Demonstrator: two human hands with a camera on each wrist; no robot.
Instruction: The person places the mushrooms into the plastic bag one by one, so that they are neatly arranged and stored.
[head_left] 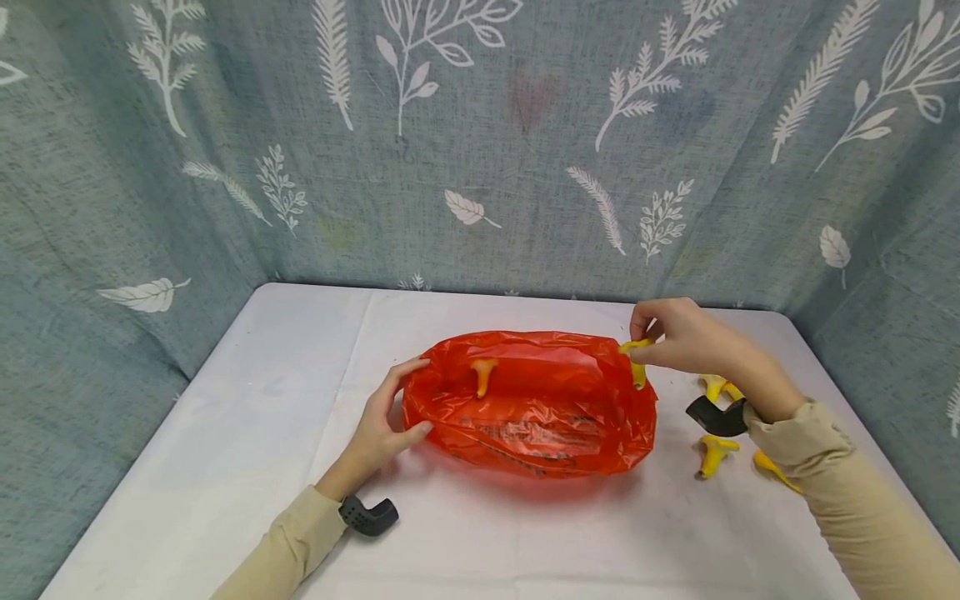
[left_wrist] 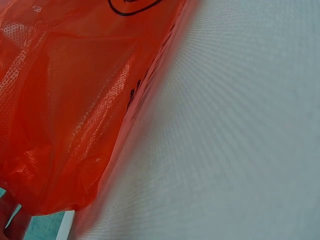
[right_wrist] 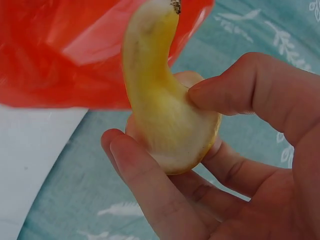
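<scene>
A red plastic bag [head_left: 525, 433] stands with its mouth spread wide on the white table. My left hand [head_left: 386, 417] holds its left side, fingers at the back of the rim and thumb at the front. In the left wrist view the bag's wall [left_wrist: 75, 110] fills the left part. Inside the bag lies one mushroom [head_left: 482, 377], looking orange there. Over the bag's right rim, my right hand [head_left: 678, 337] pinches a yellow mushroom [head_left: 638, 367] by its cap. The right wrist view shows that mushroom's [right_wrist: 155, 100] curved stem pointing up, with a dark stem end.
Several more yellow mushrooms lie right of the bag, among them one [head_left: 716, 454] below the right wrist and another [head_left: 776, 469] partly behind the sleeve. The table [head_left: 247, 433] has a grey-green leaf-patterned curtain [head_left: 465, 167] around its back and sides.
</scene>
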